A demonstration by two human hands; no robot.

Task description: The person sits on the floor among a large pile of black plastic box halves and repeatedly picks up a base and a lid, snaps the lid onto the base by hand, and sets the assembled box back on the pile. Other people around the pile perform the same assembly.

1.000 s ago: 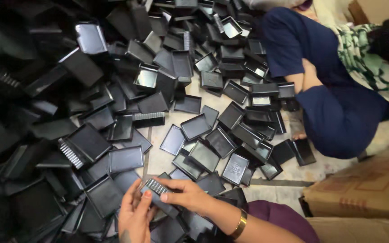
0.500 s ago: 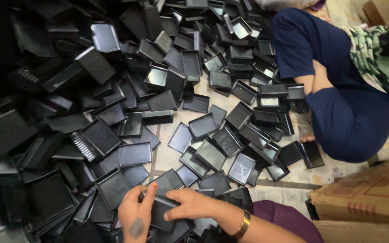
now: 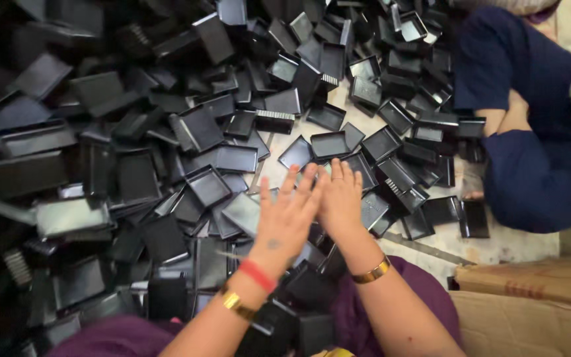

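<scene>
Head view: the left hand (image 3: 287,221) and right hand (image 3: 340,198), fingers spread flat and holding nothing, hover side by side, touching, over a heap of black plastic trays (image 3: 199,172) strewn across the floor. A seated person in blue (image 3: 530,152) is at right, a cardboard box (image 3: 530,311) nearby.

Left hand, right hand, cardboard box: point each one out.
left hand (image 3: 285,221), head view, back of the hand.
right hand (image 3: 340,198), head view, back of the hand.
cardboard box (image 3: 530,311), head view, top flap.
</scene>
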